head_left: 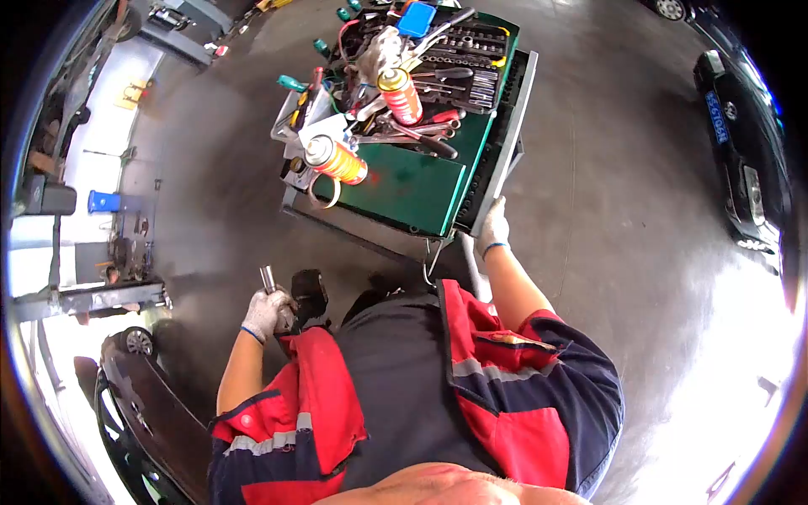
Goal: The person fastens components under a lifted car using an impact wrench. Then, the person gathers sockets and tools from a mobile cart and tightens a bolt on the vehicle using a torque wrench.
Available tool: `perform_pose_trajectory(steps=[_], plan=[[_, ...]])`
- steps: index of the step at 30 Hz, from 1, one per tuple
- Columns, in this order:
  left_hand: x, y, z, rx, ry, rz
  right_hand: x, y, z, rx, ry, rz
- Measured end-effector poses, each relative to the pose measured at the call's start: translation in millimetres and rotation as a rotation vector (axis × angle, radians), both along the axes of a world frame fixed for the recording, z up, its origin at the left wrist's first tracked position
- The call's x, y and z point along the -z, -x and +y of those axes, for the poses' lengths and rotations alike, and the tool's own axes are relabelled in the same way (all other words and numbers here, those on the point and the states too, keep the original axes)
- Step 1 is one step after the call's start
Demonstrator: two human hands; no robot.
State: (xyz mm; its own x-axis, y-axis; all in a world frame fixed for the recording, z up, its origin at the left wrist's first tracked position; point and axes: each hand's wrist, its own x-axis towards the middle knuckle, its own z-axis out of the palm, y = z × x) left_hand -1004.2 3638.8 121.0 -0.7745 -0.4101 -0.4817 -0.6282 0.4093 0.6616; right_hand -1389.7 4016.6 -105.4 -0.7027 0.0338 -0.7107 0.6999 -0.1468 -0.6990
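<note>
Head view showed two gloved hands stretched out from a red and navy jacket (513, 421), over a grey floor (606, 278). The left hand (268, 313), low on its side, had its fingers clamped on a tool (268, 279) whose shiny metal tube stuck out beyond the glove; a black object (309, 295) sat just beside it, too dark to identify. The right hand (494, 227) touched the near right corner of the tool cart (400, 185), at the metal edge of its side tray (502, 168); how far those fingers closed could not be told.

The cart stood ahead of the body, between the hands and beyond them. On its green top lay a roll of tape (325, 192) beside one spray can (337, 160), with a second spray can (400, 97) farther back among wrenches (421, 135). Behind these were a socket set (467, 63), a crumpled pale cloth (380, 55) and a blue case (416, 19).
</note>
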Motion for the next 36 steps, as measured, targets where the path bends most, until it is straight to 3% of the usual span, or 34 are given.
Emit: perform_pose_trajectory(steps=[1, 2, 3, 7, 9, 12, 15, 16, 20, 23, 26, 29, 31, 33, 36], plan=[[-19.3, 9.8, 9.0, -0.182, -0.148, -0.032, -49.2, -6.8, -23.7, -0.011, -0.043, -0.029], [-38.6, 19.5, 18.1, -0.381, -0.281, -0.05, -36.1, -8.2, -37.5, -0.074, -0.119, -0.003], [-46.8, 20.3, 19.0, -0.394, -0.305, 0.001, -27.2, -6.1, -48.6, -0.135, -0.194, 0.028], [-77.0, 27.7, 34.0, -0.463, -0.396, 0.125, -19.3, 2.0, -52.3, -0.099, 0.143, -0.148], [-96.0, 37.2, 41.5, -0.537, -0.459, 0.17, -30.6, 2.5, -41.4, -0.171, 0.16, -0.167], [-108.2, 47.0, 36.4, -0.473, -0.441, 0.19, -33.9, 3.8, -9.7, -0.539, -0.061, -0.159], [-130.7, 59.7, 38.8, -0.433, -0.447, 0.184, -80.2, -8.0, 14.4, -0.692, -0.406, 0.276], [-135.9, 64.3, 38.0, -0.415, -0.447, 0.19, -95.8, -10.9, 14.1, -0.608, -0.393, 0.267], [-170.6, 97.1, 48.7, -0.372, -0.492, 0.177, -153.4, -25.5, 12.3, -0.664, -0.684, 0.593], [-185.3, 126.4, 64.9, -0.374, -0.557, 0.174, -207.6, -40.4, -8.7, -0.81, -0.682, 1.225], [-195.5, 157.8, 88.1, -0.281, -0.61, 0.171, -282.4, -60.4, -39.5, -1.094, -0.401, 1.629], [-196.4, 189.4, 116.6, -0.126, -0.742, 0.22, -308.0, -90.7, -66.9, -1.0, -0.174, 1.848], [-192.1, 212.6, 137.0, -0.002, -0.739, 0.233, -299.8, -106.7, -74.3, -1.033, -0.293, 1.715], [-179.4, 233.5, 146.1, 0.034, -0.818, 0.272, -300.0, -103.5, -69.5, -0.82, -0.377, 1.678], [-154.3, 263.7, 143.3, 0.196, -0.687, 0.375, -302.8, -70.9, -59.0, -0.86, -0.521, 1.653]])
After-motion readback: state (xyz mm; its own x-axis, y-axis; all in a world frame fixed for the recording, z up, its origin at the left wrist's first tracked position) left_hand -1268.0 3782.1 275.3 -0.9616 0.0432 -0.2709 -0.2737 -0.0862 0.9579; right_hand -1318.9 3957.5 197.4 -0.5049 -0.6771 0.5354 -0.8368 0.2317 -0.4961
